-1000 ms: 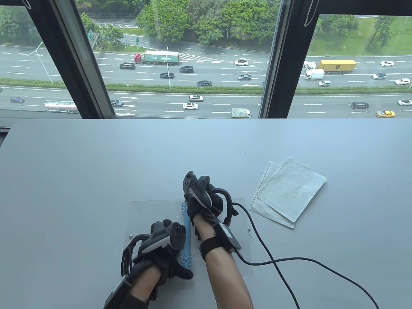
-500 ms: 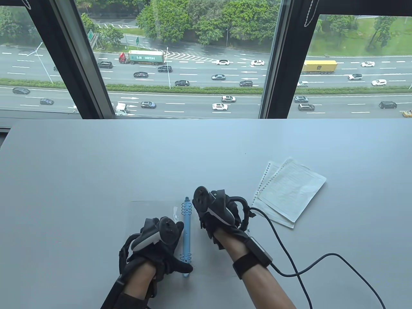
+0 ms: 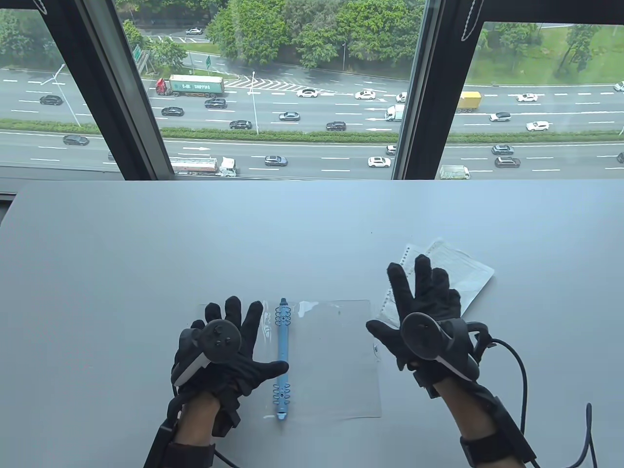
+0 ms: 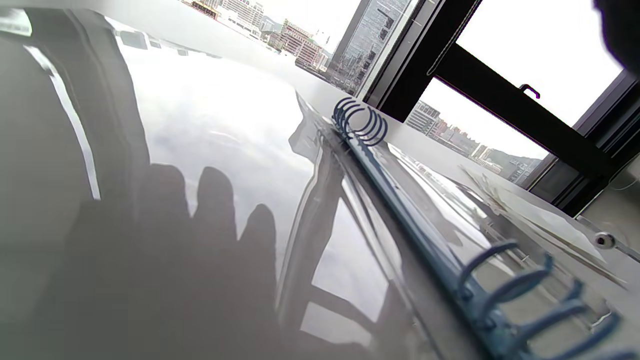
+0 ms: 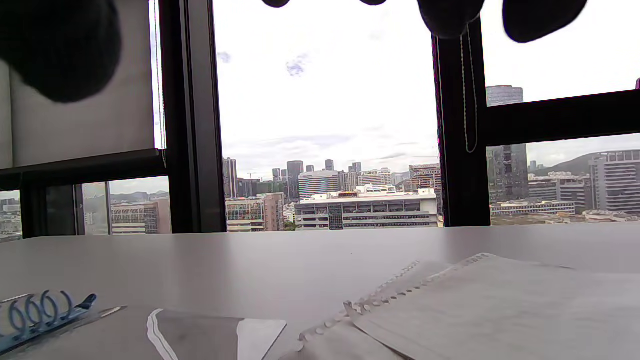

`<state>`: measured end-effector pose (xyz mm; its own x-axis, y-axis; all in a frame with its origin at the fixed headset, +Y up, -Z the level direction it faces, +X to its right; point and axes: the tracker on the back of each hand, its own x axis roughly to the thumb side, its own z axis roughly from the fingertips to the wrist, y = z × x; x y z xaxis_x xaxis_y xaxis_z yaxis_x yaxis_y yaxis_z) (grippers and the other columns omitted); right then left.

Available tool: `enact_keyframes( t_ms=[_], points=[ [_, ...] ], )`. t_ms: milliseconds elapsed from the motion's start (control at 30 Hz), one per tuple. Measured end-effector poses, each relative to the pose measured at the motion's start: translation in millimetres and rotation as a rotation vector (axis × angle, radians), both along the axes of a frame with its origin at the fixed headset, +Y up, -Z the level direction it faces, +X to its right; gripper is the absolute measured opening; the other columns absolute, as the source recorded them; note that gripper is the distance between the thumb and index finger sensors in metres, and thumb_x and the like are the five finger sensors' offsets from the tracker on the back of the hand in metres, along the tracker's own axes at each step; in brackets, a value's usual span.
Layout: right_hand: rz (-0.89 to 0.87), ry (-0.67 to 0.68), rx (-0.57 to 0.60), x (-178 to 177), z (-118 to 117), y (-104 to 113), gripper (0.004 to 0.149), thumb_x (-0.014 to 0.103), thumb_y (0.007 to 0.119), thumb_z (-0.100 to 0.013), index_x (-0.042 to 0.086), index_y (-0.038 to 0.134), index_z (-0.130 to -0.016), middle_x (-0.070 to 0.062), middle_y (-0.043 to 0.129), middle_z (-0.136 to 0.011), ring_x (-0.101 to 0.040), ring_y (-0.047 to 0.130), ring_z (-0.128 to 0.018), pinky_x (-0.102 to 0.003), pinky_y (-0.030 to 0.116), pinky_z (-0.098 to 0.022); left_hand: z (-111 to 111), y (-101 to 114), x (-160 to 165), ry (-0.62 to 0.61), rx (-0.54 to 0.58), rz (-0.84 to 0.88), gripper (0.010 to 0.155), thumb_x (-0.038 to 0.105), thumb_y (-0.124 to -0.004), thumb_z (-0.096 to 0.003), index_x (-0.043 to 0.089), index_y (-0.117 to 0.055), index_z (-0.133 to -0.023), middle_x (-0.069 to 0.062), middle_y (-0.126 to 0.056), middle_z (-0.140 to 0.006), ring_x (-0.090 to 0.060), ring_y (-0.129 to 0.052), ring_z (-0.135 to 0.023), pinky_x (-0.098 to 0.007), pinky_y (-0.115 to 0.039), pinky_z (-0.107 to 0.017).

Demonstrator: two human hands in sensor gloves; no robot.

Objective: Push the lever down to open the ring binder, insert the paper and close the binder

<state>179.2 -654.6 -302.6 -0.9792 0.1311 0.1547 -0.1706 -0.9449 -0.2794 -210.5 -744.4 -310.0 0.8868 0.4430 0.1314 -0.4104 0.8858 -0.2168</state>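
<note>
The ring binder lies open and flat, its blue ring spine between two clear covers. My left hand is spread over the left cover with straight fingers, and its thumb reaches the spine. My right hand is spread too, holding nothing, its fingers over the near corner of the punched paper sheets. The left wrist view shows the spine and its rings up close. The right wrist view shows the sheets, a cover corner and the rings.
The grey table runs back to a window wall. A black cable loops from my right wrist across the table's near right part.
Both hands were curled close to the spine. Now both are spread: the left lies over the left cover and the right has moved right to the paper sheets.
</note>
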Motion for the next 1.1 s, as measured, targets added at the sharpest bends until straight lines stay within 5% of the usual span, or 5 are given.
enact_keyframes(
  t_ms=[300,400,600,700,1100],
  points=[
    [-0.105,-0.104,-0.087,53.8,6.6,-15.0,0.115,0.089,0.076,-0.036,0.031,0.018,-0.116,-0.016,0.002,-0.119,-0.057,0.010,-0.105,-0.079,0.028,-0.067,-1.7,13.0,-12.6,0.144,0.166,-0.054,0.127,0.101,-0.070,-0.0226,0.042,0.012,-0.100,-0.017,-0.014,-0.118,-0.059,-0.014,-0.100,-0.079,-0.028,-0.061],
    [-0.127,-0.108,-0.132,62.4,3.3,-21.9,0.119,0.090,0.076,-0.034,0.028,0.015,-0.116,-0.016,-0.002,-0.117,-0.056,0.006,-0.104,-0.079,0.026,-0.067,-8.2,30.3,-19.2,0.202,0.258,-0.099,0.129,0.100,-0.072,-0.0226,0.039,0.011,-0.100,-0.021,-0.029,-0.117,-0.058,-0.018,-0.101,-0.078,-0.027,-0.062],
    [-0.156,-0.124,-0.190,73.8,-1.9,-36.7,0.122,0.089,0.076,-0.035,0.023,0.010,-0.114,-0.017,-0.006,-0.114,-0.055,0.001,-0.102,-0.078,0.023,-0.067,-8.4,19.3,-20.3,0.223,0.312,-0.128,0.121,0.097,-0.072,-0.0256,0.042,-0.005,-0.109,0.000,0.010,-0.113,-0.039,0.016,-0.098,-0.071,-0.005,-0.062],
    [-0.170,-0.148,-0.202,78.5,-4.3,-44.4,0.120,0.088,0.074,-0.037,0.022,0.010,-0.114,-0.018,-0.005,-0.114,-0.055,0.003,-0.102,-0.078,0.024,-0.067,-11.6,11.4,-12.5,0.157,0.175,-0.152,0.119,0.096,-0.072,-0.0271,0.042,-0.006,-0.110,0.002,0.014,-0.112,-0.032,0.022,-0.095,-0.067,0.003,-0.061],
    [-0.249,-0.198,-0.336,94.5,-12.8,-66.4,0.103,0.082,0.072,-0.042,0.036,0.013,-0.113,-0.019,0.004,-0.118,-0.059,0.015,-0.105,-0.079,0.030,-0.067,-9.1,7.7,-14.7,0.149,0.188,-0.065,0.111,0.090,-0.069,-0.0299,0.033,-0.024,-0.114,-0.003,-0.007,-0.119,-0.034,0.008,-0.102,-0.067,-0.003,-0.063]
  ],
)
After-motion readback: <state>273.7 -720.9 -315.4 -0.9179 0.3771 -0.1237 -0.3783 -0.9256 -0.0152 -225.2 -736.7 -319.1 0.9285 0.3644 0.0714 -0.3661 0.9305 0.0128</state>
